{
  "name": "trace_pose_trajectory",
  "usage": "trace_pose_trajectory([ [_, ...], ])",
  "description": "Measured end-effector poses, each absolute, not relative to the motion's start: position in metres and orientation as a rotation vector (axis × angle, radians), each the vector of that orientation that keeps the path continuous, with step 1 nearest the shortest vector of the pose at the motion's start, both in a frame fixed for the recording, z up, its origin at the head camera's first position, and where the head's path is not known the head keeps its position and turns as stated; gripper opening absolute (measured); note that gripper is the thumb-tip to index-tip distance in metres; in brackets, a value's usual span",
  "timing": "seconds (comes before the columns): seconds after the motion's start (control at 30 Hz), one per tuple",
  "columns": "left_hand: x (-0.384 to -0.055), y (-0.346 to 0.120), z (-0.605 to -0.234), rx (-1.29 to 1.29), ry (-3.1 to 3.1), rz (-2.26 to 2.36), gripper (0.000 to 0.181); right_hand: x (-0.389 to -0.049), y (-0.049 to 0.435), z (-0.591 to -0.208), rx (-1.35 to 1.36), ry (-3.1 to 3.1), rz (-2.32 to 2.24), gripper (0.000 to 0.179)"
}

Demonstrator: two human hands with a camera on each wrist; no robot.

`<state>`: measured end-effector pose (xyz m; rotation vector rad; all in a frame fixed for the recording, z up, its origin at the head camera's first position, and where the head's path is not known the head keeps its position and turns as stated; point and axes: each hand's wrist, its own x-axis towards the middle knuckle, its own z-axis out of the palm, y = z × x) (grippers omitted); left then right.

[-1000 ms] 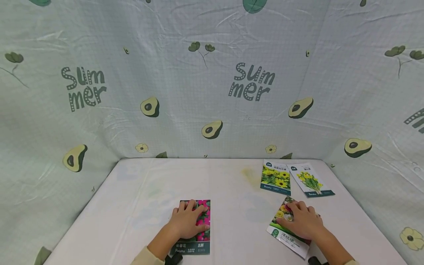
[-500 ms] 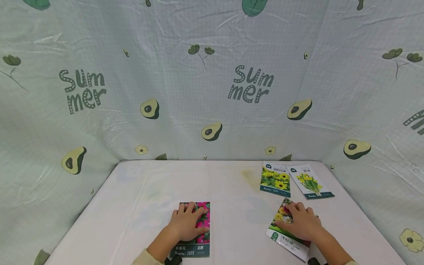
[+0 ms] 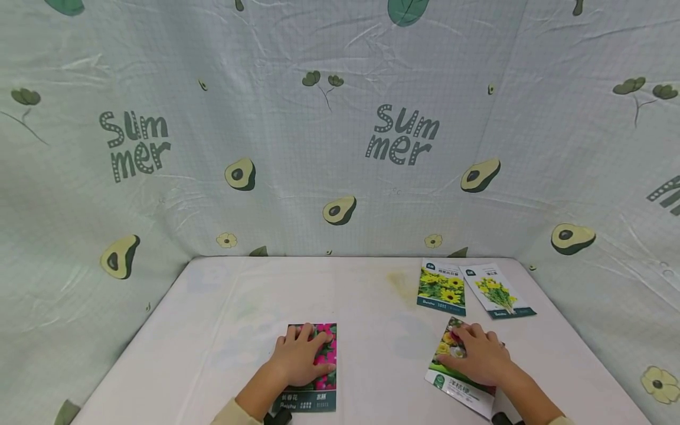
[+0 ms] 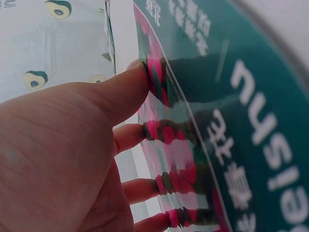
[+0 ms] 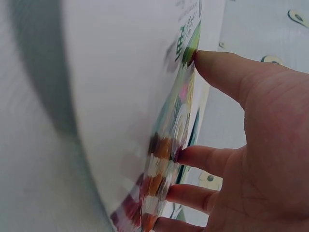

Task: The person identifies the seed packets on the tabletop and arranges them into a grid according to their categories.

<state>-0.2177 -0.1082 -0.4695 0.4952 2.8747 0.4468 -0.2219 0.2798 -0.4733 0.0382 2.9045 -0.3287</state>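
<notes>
Both forearms reach in from the near side, palms down. The left hand (image 3: pixel 298 362), fingers spread, presses fingertips on a pink-flower packet (image 3: pixel 327 355) near the middle of the table (image 3: pixel 249 319); the right hand (image 3: pixel 480 359), equally spread, touches a mixed-flower packet (image 3: pixel 453 380) near right. Four packets altogether (two yellow-flower packets (image 3: pixel 442 289) lie far right).

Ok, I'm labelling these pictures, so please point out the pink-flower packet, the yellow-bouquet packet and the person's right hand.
Pink-flower packet (image 3: pixel 326 354): head view, on its uncovered printed blooms.
Yellow-bouquet packet (image 3: pixel 496 291): head view, on the printed bouquet.
Right hand (image 3: pixel 480 358): head view, on its back.
</notes>
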Motion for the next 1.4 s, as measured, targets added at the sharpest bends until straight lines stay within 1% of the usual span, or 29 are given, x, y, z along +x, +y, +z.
trace_pose_trajectory([
  [0.83,-0.2186,-0.1077,-0.4689,0.491,2.872,0.464,0.064,-0.2218,0.2742,-0.4718,-0.020,2.911,-0.330,0.099],
  [1.4,-0.2189,-0.1069,-0.4689,0.476,2.878,0.446,0.064,-0.2241,0.2713,-0.4731,-0.026,2.898,-0.334,0.101],
])
